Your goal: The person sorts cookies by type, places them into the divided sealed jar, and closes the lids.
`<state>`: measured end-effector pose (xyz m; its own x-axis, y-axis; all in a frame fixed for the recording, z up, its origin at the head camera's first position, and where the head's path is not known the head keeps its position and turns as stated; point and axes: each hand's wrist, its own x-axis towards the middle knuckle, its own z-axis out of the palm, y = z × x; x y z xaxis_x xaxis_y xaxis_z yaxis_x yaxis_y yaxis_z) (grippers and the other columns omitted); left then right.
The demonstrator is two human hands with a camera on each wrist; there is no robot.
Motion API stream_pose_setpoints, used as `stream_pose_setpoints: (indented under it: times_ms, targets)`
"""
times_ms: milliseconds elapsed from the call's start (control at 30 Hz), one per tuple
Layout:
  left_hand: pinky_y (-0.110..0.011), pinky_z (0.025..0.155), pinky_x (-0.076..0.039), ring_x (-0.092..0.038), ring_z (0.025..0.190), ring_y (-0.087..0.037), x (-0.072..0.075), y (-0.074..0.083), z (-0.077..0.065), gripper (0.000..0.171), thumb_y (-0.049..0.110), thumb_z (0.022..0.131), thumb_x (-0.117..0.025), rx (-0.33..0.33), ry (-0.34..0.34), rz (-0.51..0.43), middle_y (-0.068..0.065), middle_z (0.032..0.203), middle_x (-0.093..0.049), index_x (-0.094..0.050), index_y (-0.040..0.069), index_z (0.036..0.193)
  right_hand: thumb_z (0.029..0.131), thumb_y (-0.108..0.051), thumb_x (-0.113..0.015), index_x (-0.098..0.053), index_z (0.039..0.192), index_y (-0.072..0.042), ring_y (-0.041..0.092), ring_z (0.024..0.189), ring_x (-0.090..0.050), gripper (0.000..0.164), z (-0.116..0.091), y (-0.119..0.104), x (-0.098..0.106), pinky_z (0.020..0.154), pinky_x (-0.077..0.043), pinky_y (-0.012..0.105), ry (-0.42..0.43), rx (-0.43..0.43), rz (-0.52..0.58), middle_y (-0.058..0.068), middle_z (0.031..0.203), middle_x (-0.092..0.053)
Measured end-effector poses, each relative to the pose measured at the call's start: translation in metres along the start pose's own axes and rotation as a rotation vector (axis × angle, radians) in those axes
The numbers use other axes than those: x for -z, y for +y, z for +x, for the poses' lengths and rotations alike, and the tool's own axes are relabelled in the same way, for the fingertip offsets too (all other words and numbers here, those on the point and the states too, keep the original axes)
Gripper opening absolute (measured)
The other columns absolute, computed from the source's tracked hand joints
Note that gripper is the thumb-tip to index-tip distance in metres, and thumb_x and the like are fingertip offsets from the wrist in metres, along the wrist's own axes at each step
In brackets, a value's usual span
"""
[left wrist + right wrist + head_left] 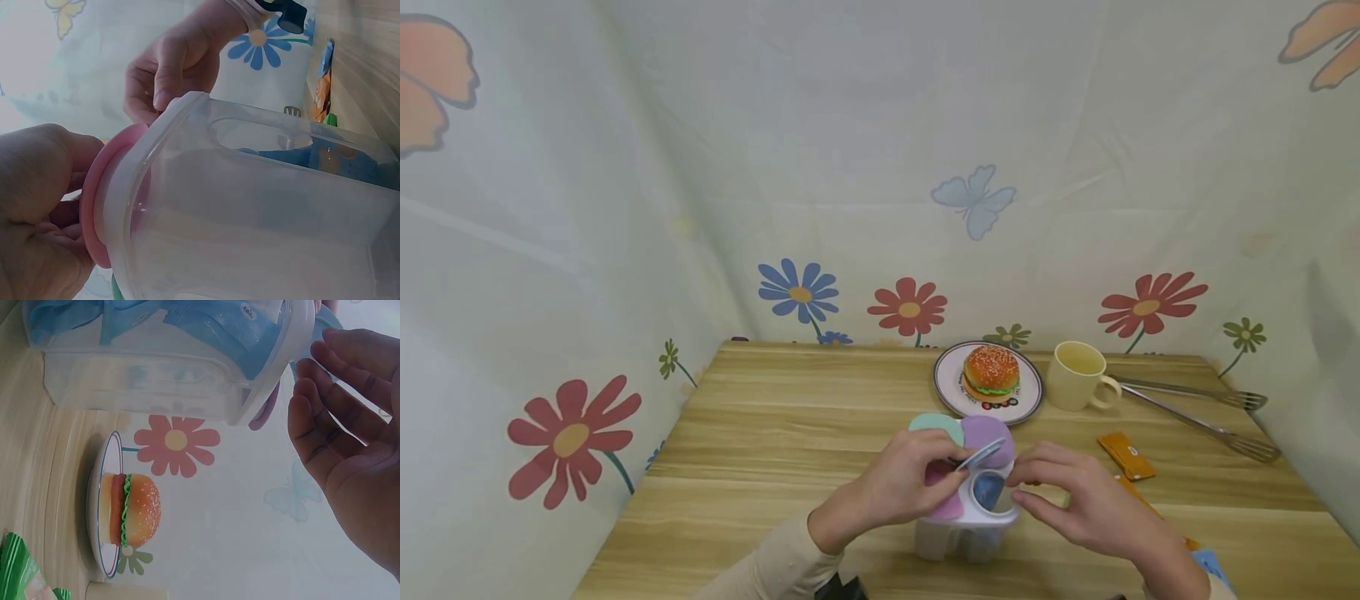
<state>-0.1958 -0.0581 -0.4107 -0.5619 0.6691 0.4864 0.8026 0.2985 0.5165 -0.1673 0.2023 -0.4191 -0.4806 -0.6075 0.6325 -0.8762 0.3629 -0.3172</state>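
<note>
A clear plastic storage box point(957, 540) with a white top stands at the table's near side. Its round lids are teal point(937, 427), purple point(983, 437) and pink point(950, 507). My left hand point(910, 475) pinches a light blue lid point(983, 452), which is tilted up beside an uncovered round opening. Blue packets point(222, 331) lie inside the box, one showing through that opening. At the opening's right rim is my right hand point(1086, 500), fingers loosely bent and apart, holding nothing. The left wrist view shows the left hand point(37, 200) behind the pink lid point(94, 206), hiding its fingertips.
Behind the box, a toy hamburger point(992, 372) sits on a white plate point(951, 387). A yellow mug point(1072, 379) stands beside it, with two metal utensils point(1198, 421) to its right. Orange packets point(1126, 455) and a blue packet point(1210, 562) lie at right. A green packet point(24, 569) is nearby.
</note>
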Motion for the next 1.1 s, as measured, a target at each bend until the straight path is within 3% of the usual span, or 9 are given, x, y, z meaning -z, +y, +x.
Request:
stream_pose_setpoints:
  times_ms: [367,600,767,1100]
  targets:
    - [-0.006,0.077,-0.049,-0.061,0.087,0.002,0.000,0.000,0.000,0.017,0.012,0.089,-0.071,0.014,-0.002,0.003,-0.001,0.095,-0.071,-0.073,0.006,0.104,0.074,0.000,-0.081,-0.070,0.100,-0.021,0.002,0.082,-0.061,0.035,-0.010,0.002,0.007,0.072,-0.052,0.015,0.026,-0.095,-0.036,-0.011,0.097,-0.067]
    - [-0.006,0.077,-0.049,-0.061,0.087,0.002,0.000,0.000,-0.001,0.016,0.012,0.089,-0.070,0.014,0.002,0.005,-0.001,0.095,-0.071,-0.073,0.006,0.104,0.073,0.001,-0.081,-0.067,0.102,-0.030,-0.001,0.081,-0.058,0.045,-0.019,0.007,0.012,0.070,-0.050,0.011,0.058,-0.158,-0.079,-0.016,0.097,-0.065]
    - [-0.006,0.078,-0.049,-0.060,0.087,0.002,0.000,0.000,-0.001,0.017,0.012,0.089,-0.070,0.023,-0.004,0.002,-0.001,0.095,-0.071,-0.073,0.007,0.105,0.072,0.000,-0.082,-0.068,0.100,-0.029,-0.001,0.080,-0.058,0.043,-0.026,0.011,0.013,0.070,-0.049,0.011,0.083,-0.171,-0.110,-0.016,0.096,-0.065]
    - [-0.006,0.078,-0.048,-0.061,0.087,0.001,-0.001,0.001,0.000,0.017,0.011,0.089,-0.070,0.011,0.004,0.015,-0.001,0.095,-0.071,-0.073,0.006,0.105,0.072,-0.004,-0.083,-0.068,0.099,-0.030,-0.002,0.079,-0.059,0.040,-0.038,0.013,0.019,0.070,-0.049,0.011,0.077,-0.279,-0.220,-0.018,0.094,-0.065]
